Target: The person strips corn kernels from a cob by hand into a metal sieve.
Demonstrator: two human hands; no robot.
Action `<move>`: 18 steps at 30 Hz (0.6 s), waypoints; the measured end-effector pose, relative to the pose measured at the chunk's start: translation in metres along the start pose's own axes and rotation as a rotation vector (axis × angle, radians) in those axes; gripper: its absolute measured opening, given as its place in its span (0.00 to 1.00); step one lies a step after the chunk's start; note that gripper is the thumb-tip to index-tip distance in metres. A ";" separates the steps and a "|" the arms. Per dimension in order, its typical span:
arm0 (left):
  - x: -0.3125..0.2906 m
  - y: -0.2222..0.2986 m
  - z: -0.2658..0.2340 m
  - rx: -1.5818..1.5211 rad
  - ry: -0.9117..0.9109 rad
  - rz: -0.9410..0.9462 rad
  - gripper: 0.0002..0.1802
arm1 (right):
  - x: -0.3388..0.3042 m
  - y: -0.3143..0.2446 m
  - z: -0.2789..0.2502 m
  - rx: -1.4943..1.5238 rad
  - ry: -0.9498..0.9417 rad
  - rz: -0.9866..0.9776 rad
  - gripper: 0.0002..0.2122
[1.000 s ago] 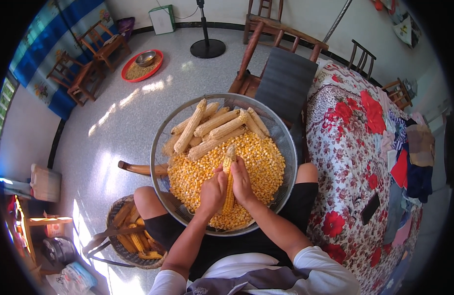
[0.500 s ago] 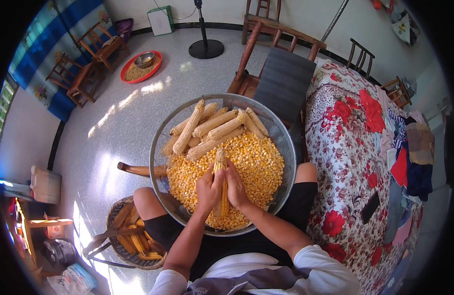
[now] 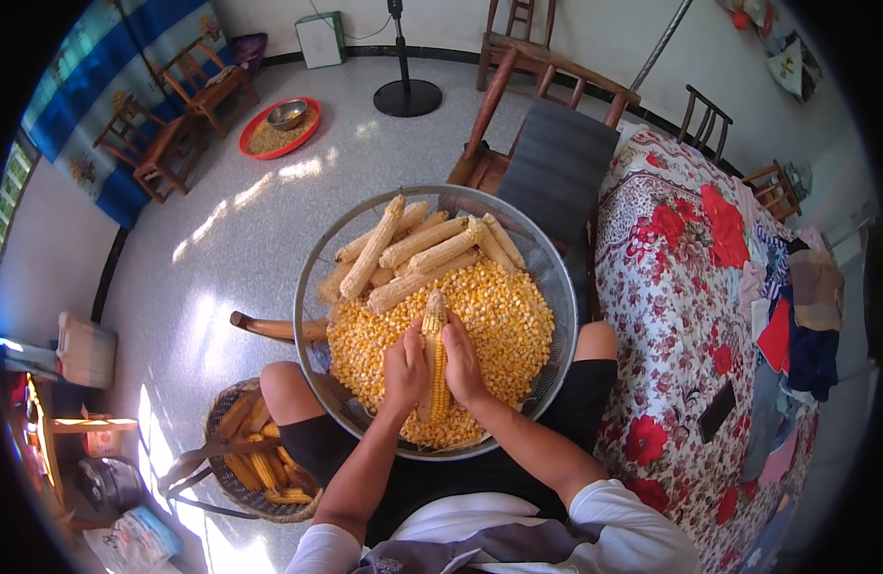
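Between my two hands is a partly shelled corn cob (image 3: 438,368), its tip pointing away from me and yellow kernels still on its near part. My left hand (image 3: 405,368) is closed on the cob's left side. My right hand (image 3: 463,362) grips it from the right, thumb against the cob. Beneath them a large round mesh sieve (image 3: 567,320) rests across my lap. Loose yellow kernels (image 3: 503,325) fill its near and right part. Several stripped cobs (image 3: 424,241) lie piled in its far part.
A wicker basket (image 3: 217,478) of unshelled cobs stands by my left knee. A wooden handle (image 3: 274,328) juts out left of the sieve. On the right is a bed with a flowered cover (image 3: 642,354), a black phone (image 3: 718,412) and clothes. Beyond stands a wooden chair (image 3: 479,158).
My thumbs have moved apart on the cob, showing more of its upper part between them. The whole view has shifted slightly; the cob stays in both hands.
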State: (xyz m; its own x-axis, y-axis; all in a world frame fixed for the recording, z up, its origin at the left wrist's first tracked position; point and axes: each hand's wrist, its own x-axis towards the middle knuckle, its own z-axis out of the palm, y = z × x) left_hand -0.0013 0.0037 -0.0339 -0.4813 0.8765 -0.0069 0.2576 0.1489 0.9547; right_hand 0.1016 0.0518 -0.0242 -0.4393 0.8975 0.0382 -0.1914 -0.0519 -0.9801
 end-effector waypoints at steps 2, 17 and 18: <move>0.000 -0.008 -0.001 -0.173 -0.001 -0.035 0.27 | 0.001 0.000 0.000 0.051 -0.002 0.035 0.24; -0.019 0.034 -0.027 -0.076 0.026 -0.125 0.17 | -0.038 -0.200 0.067 0.724 -0.711 -0.232 0.08; -0.002 0.019 -0.026 -0.533 -0.038 -0.326 0.16 | -0.044 -0.216 0.078 0.813 -0.856 -0.245 0.07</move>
State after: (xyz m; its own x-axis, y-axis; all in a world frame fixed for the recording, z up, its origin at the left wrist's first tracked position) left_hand -0.0169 -0.0075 -0.0083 -0.4319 0.8417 -0.3241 -0.3553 0.1715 0.9189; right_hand 0.0937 -0.0104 0.2008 -0.6950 0.3568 0.6242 -0.7126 -0.4579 -0.5316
